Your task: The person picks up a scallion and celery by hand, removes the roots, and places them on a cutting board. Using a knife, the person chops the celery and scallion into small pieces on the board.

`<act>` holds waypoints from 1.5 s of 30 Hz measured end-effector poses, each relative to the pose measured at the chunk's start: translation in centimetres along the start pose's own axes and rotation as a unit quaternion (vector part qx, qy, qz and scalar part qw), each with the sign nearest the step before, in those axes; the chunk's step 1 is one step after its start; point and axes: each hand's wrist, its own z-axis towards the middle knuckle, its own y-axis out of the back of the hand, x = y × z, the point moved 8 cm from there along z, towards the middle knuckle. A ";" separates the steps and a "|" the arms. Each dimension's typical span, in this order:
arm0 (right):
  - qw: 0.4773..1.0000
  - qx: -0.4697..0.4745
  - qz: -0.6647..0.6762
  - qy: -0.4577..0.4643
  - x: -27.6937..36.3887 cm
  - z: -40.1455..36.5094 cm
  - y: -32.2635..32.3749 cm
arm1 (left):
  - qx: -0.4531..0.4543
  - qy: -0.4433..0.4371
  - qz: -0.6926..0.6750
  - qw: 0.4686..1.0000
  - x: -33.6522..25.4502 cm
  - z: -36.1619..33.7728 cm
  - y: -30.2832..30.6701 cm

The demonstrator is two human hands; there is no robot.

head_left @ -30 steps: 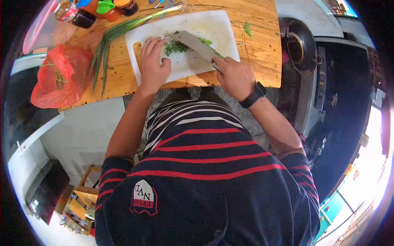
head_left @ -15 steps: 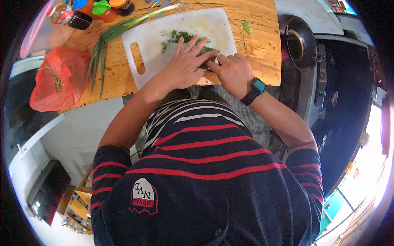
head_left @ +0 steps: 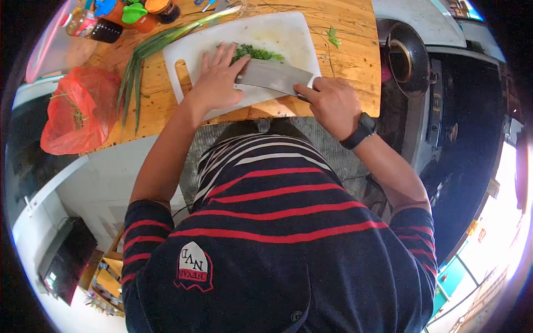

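A white cutting board (head_left: 288, 33) lies on the wooden table (head_left: 350, 72). A small heap of chopped green herbs (head_left: 256, 53) sits near the board's middle. My right hand (head_left: 332, 104), with a black watch on the wrist, grips the handle of a broad steel cleaver (head_left: 275, 76), whose blade lies nearly flat just below the herbs. My left hand (head_left: 216, 80) rests flat on the board with fingers spread, touching the blade's left end and the edge of the herbs.
Long green onions (head_left: 145, 55) lie along the board's left side. A red plastic bag (head_left: 72, 108) sits at the table's left edge, jars (head_left: 133, 12) at the back left. A dark wok (head_left: 408, 58) stands on the stove to the right.
My left hand has slid from on top of the blade to the board's left part. The cleaver has turned flatter, and the herbs are gathered into a tighter heap.
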 end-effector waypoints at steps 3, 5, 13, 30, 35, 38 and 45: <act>0.998 -0.012 0.051 -0.030 -1.5 -0.9 0.5 | -0.015 0.015 -0.037 0.999 2.0 0.0 -0.4; 0.995 -0.014 0.085 -0.050 -2.2 -1.6 0.6 | -0.033 0.015 -0.078 0.996 3.0 -0.2 -0.7; 0.831 -0.064 0.477 -0.278 -4.8 -4.2 -5.3 | 0.000 0.176 -0.875 0.452 2.1 -1.1 -2.4; 0.841 -0.060 0.472 -0.256 -2.8 -3.3 -8.8 | -0.016 0.185 -0.933 0.308 1.3 -1.8 -2.2; 0.843 -0.057 0.469 -0.257 -1.7 -2.0 -8.3 | -0.124 0.157 -0.894 0.401 5.3 -4.3 1.0; 0.858 -0.042 0.465 -0.215 0.7 -0.1 -8.3 | -0.252 0.192 -0.868 0.381 8.4 -6.2 2.0; 0.884 -0.047 0.439 -0.154 3.4 3.6 -9.4 | -0.310 0.208 -0.833 0.408 10.0 -7.5 1.7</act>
